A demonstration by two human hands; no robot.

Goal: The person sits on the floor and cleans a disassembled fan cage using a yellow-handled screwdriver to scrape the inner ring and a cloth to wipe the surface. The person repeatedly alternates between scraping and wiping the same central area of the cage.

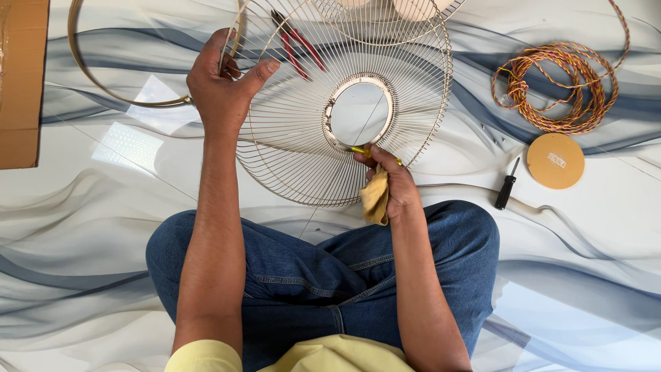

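Observation:
A round cream wire fan guard [303,131] with an open ring at its centre is held tilted over the floor in front of my crossed legs in blue jeans. My left hand [222,86] grips the guard's left rim, thumb over the wires. My right hand [389,186] is at the guard's lower middle, just below the centre ring. It holds a folded yellow cloth [375,200] and a small yellow tool [359,149] whose tip touches the ring's edge.
Red-handled pliers [296,45] lie under the guard's top. A thin metal hoop [103,86] lies at left, cardboard [19,83] at far left. A coiled orange cord [558,86], round tan disc [555,161] and black-handled screwdriver [506,187] lie at right. Another guard [385,17] shows at top.

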